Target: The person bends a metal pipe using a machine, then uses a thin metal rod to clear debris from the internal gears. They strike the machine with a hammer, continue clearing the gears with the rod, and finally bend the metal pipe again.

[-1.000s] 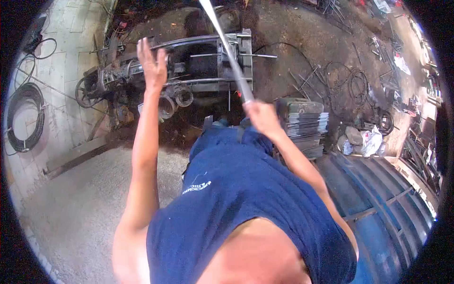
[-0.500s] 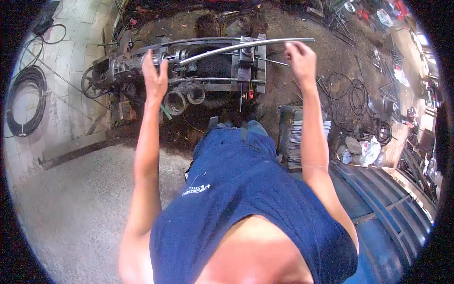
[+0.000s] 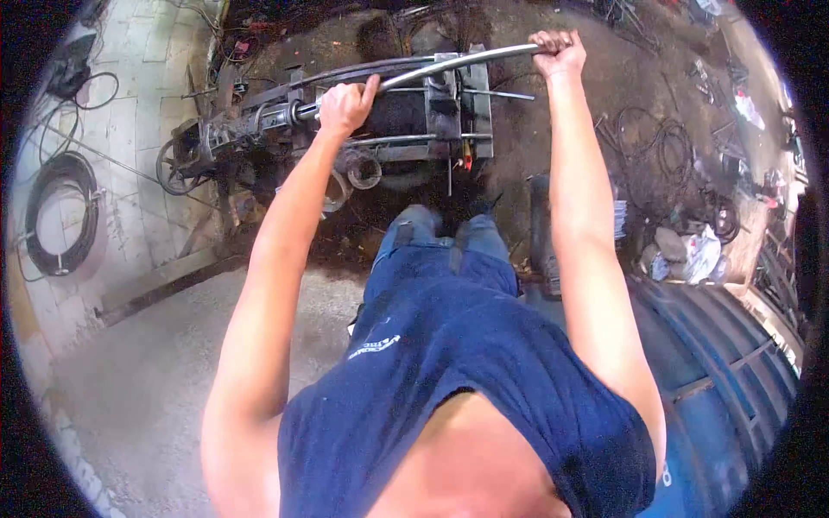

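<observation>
A slightly curved metal pipe runs from left to right above the machine. My left hand is closed around its left end, with the thumb along the pipe. Out at the far right end, my right hand has its fingers wrapped round the pipe. Below both hands sits a greasy bending machine with long side rails, a shaft at the left and an upright metal block near its right end. A straight thin rod sticks out to the right of that block.
A dark wheel is at the machine's left end. Coiled black hose lies on the pale floor at left. Loose cables and stones with plastic bags are at right. A blue metal panel lies at lower right.
My left hand has moved right from beside the pipe and closed on its left end. My right hand has moved up and wrapped round the right end. The pipe has risen slightly.
</observation>
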{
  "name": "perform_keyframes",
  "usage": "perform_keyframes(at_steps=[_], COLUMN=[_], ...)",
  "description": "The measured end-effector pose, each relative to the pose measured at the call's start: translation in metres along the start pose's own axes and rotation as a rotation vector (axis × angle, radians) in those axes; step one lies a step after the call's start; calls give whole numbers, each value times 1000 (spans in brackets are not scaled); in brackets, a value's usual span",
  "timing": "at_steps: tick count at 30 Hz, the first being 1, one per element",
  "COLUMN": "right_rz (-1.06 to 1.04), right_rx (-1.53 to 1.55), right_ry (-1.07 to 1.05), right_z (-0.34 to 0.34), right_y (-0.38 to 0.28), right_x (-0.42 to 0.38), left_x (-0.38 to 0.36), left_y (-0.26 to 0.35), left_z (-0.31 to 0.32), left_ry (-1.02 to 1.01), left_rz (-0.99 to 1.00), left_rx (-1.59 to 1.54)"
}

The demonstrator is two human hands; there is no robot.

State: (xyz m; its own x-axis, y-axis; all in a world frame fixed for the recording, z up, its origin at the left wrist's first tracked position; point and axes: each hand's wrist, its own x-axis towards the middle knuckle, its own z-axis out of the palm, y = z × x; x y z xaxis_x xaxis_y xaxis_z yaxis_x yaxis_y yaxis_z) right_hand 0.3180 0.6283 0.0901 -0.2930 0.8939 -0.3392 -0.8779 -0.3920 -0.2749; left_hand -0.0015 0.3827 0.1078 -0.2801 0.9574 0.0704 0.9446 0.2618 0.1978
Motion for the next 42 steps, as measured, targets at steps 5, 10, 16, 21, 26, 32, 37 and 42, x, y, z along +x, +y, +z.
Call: perform_keyframes(at_steps=[5, 10, 16, 21, 26, 32, 37, 42], right_rz=[-135, -253, -400, -386, -457, -402, -287, -187], right_rx=[25, 143, 148, 185, 254, 193, 215, 252], right_ry=[14, 54, 55, -22, 43, 44, 182, 195], right_z=[-17, -22, -39, -41, -49, -44, -39, -50], right_y=[-1, 13, 27, 26, 40, 39, 21, -9], right_x=[-49, -113, -126, -138, -161, -166, -151, -129], left_x=[42, 86, 105, 109, 138, 130, 106, 96], left_y=[-35, -42, -53, -61, -59, -49, -28, 2], left_z=[26, 23, 33, 49, 53, 43, 17, 3], left_ry=[28, -1, 144, 226, 347, 180, 64, 91], left_rz=[197, 375, 478, 618, 763, 577, 478, 434], left_rx=[145, 145, 96, 119, 26, 36, -12, 40])
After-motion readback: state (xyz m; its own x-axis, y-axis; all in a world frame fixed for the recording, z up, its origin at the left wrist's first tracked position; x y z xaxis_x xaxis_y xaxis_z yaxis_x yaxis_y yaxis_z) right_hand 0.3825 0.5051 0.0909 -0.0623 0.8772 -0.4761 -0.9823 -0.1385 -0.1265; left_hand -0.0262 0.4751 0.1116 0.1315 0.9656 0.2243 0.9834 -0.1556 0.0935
